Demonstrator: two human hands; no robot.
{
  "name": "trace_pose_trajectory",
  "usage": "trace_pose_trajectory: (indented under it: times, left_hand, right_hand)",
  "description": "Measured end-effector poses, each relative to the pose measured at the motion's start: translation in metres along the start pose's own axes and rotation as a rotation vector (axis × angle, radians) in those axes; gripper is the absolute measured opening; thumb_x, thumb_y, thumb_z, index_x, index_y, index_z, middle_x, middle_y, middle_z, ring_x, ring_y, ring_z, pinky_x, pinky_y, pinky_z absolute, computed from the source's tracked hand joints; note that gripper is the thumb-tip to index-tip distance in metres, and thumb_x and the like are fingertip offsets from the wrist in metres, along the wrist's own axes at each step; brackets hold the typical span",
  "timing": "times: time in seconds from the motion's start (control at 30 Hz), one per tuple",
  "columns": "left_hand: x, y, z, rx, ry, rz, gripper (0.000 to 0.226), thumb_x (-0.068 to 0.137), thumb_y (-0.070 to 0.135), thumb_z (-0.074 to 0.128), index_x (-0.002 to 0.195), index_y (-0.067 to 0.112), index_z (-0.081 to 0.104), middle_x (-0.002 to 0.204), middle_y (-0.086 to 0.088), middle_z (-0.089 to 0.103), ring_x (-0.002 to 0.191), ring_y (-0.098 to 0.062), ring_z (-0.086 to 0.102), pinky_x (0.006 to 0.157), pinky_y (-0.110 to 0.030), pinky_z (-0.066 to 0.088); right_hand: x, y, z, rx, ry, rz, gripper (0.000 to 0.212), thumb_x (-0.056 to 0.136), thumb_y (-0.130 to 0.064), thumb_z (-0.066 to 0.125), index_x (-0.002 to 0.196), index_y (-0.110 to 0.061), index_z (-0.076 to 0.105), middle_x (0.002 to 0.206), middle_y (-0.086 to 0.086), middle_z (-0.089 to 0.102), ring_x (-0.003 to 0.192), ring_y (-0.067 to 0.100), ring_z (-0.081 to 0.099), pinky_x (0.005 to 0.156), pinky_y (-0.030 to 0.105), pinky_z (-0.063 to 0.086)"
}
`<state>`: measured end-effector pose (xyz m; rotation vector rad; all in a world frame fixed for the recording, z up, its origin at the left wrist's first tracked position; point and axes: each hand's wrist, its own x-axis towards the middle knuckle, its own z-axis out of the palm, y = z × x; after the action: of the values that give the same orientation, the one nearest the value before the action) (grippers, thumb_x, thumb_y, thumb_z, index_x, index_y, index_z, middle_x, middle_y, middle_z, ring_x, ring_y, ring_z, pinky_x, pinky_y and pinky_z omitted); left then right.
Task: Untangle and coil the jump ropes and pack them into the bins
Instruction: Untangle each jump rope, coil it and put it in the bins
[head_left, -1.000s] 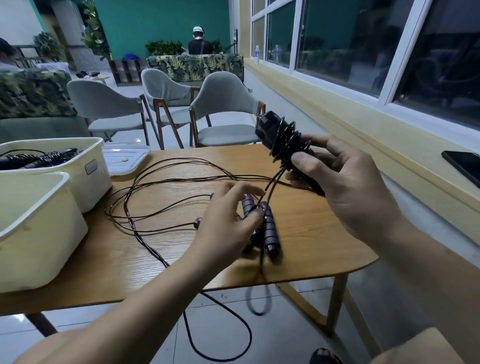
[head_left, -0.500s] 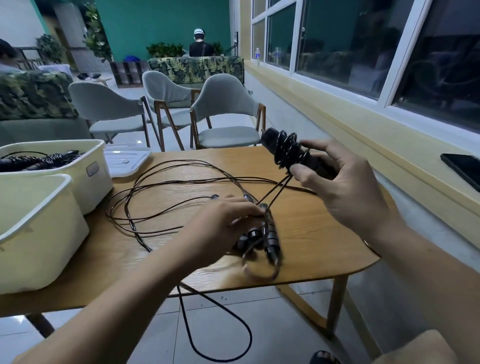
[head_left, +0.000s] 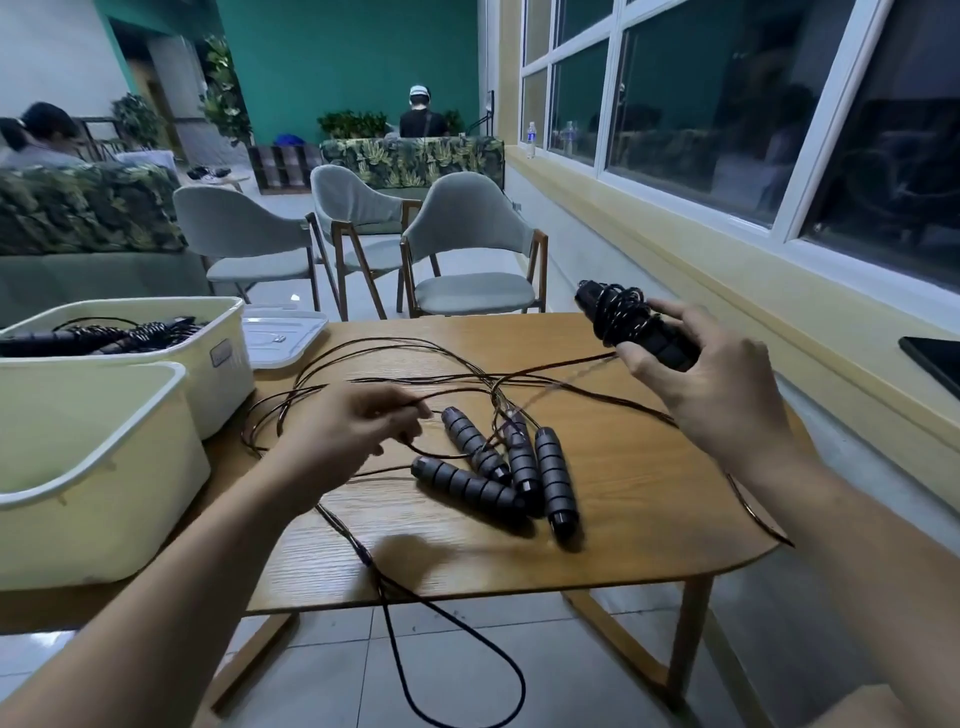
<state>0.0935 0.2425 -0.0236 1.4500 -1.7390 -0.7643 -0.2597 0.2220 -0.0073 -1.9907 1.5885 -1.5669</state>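
Observation:
My right hand (head_left: 711, 384) grips a pair of black jump-rope handles (head_left: 636, 327) with thin cord wound round them, held above the table's right side. My left hand (head_left: 343, 441) pinches a strand of the loose black cord (head_left: 395, 379) that sprawls over the wooden table (head_left: 649, 499). Several ribbed black handles (head_left: 509, 467) lie side by side on the table between my hands. One loop of cord hangs off the front edge toward the floor (head_left: 467, 649). The far cream bin (head_left: 218, 358) holds coiled ropes; the near cream bin (head_left: 93, 467) looks empty.
A white bin lid (head_left: 280, 338) lies behind the far bin. Grey chairs (head_left: 467, 260) stand beyond the table. A dark phone (head_left: 935, 358) rests on the yellow window ledge at right. People sit in the background.
My left hand let go of the handles on the table and moved left, now pinching a cord strand. My right hand with the wound handles drifted right.

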Motion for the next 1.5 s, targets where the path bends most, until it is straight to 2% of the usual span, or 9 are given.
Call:
trace_pose_trajectory:
  times: [0.13, 0.33, 0.53, 0.7, 0.9, 1.03, 1.17, 1.33, 1.5]
  left_hand:
    - [0.008, -0.02, -0.018, -0.052, 0.105, -0.152, 0.013, 0.103, 0.021, 0.068, 0.102, 0.026, 0.081, 0.091, 0.003, 0.082, 0.084, -0.01, 0.078, 0.07, -0.029, 0.054]
    - [0.022, -0.051, -0.033, -0.097, 0.147, -0.322, 0.011, 0.101, 0.02, 0.071, 0.1, 0.018, 0.082, 0.088, -0.001, 0.082, 0.085, -0.018, 0.077, 0.067, -0.027, 0.051]
    - [0.034, -0.066, -0.037, -0.162, 0.264, -0.455, 0.011, 0.102, 0.012, 0.069, 0.101, 0.008, 0.079, 0.089, -0.008, 0.079, 0.077, -0.018, 0.072, 0.058, -0.026, 0.048]
    - [0.039, -0.075, -0.048, -0.616, 0.371, -0.533, 0.019, 0.105, 0.002, 0.058, 0.122, 0.005, 0.067, 0.084, -0.012, 0.067, 0.068, -0.019, 0.065, 0.043, -0.019, 0.049]
    - [0.039, -0.06, -0.043, -1.019, 0.249, -0.488, 0.02, 0.105, 0.022, 0.055, 0.105, 0.017, 0.074, 0.092, -0.002, 0.073, 0.08, -0.015, 0.068, 0.066, -0.021, 0.051]
    - [0.041, -0.053, -0.036, -1.083, 0.218, -0.442, 0.032, 0.106, 0.033, 0.052, 0.121, 0.014, 0.073, 0.108, -0.005, 0.076, 0.099, -0.019, 0.07, 0.078, -0.027, 0.048]
    - [0.041, -0.044, -0.025, -1.042, 0.212, -0.411, 0.029, 0.104, 0.03, 0.057, 0.125, 0.014, 0.069, 0.113, -0.005, 0.075, 0.11, -0.023, 0.072, 0.084, -0.03, 0.05]
    - [0.037, -0.026, -0.006, -0.646, 0.242, -0.229, 0.023, 0.101, 0.022, 0.066, 0.124, 0.019, 0.069, 0.112, -0.002, 0.079, 0.113, -0.023, 0.074, 0.088, -0.036, 0.051]
    - [0.03, -0.005, 0.017, -0.412, 0.168, -0.011, 0.025, 0.097, 0.013, 0.075, 0.12, 0.021, 0.071, 0.113, 0.001, 0.079, 0.111, -0.018, 0.073, 0.085, -0.027, 0.056]
  right_hand:
    - [0.005, 0.009, -0.002, -0.034, 0.033, 0.009, 0.05, 0.093, -0.04, 0.082, 0.14, -0.029, 0.068, 0.11, -0.006, 0.074, 0.093, 0.011, 0.069, 0.07, -0.001, 0.044]
    - [0.008, 0.027, 0.002, -0.08, 0.015, 0.042, 0.053, 0.093, -0.042, 0.081, 0.142, -0.028, 0.066, 0.118, -0.001, 0.077, 0.101, 0.016, 0.07, 0.081, 0.024, 0.05]
    - [0.012, 0.035, 0.004, -0.13, 0.032, 0.049, 0.054, 0.092, -0.04, 0.082, 0.142, -0.025, 0.067, 0.108, -0.005, 0.073, 0.096, 0.015, 0.066, 0.077, 0.021, 0.046]
    - [0.016, 0.047, -0.001, -0.117, 0.069, 0.097, 0.053, 0.091, -0.04, 0.083, 0.14, -0.025, 0.068, 0.107, -0.004, 0.075, 0.097, 0.016, 0.068, 0.085, 0.026, 0.047]
    - [0.014, 0.046, 0.002, -0.125, 0.027, 0.079, 0.054, 0.092, -0.042, 0.081, 0.142, -0.028, 0.066, 0.111, 0.0, 0.077, 0.098, 0.019, 0.069, 0.081, 0.027, 0.047]
    - [0.008, 0.034, 0.006, -0.123, 0.021, 0.002, 0.054, 0.092, -0.041, 0.081, 0.142, -0.026, 0.066, 0.115, 0.001, 0.076, 0.102, 0.021, 0.069, 0.085, 0.036, 0.057]
    - [0.005, 0.023, 0.009, -0.113, 0.02, -0.045, 0.054, 0.093, -0.041, 0.08, 0.142, -0.024, 0.065, 0.111, 0.001, 0.075, 0.098, 0.02, 0.069, 0.085, 0.039, 0.059]
    - [0.004, 0.019, 0.013, -0.07, -0.002, -0.059, 0.053, 0.093, -0.041, 0.08, 0.141, -0.025, 0.066, 0.111, 0.0, 0.076, 0.099, 0.019, 0.07, 0.085, 0.037, 0.06]
    - [0.002, 0.013, 0.017, -0.05, 0.002, -0.082, 0.053, 0.094, -0.041, 0.08, 0.142, -0.025, 0.065, 0.114, -0.001, 0.075, 0.098, 0.019, 0.07, 0.084, 0.038, 0.061]
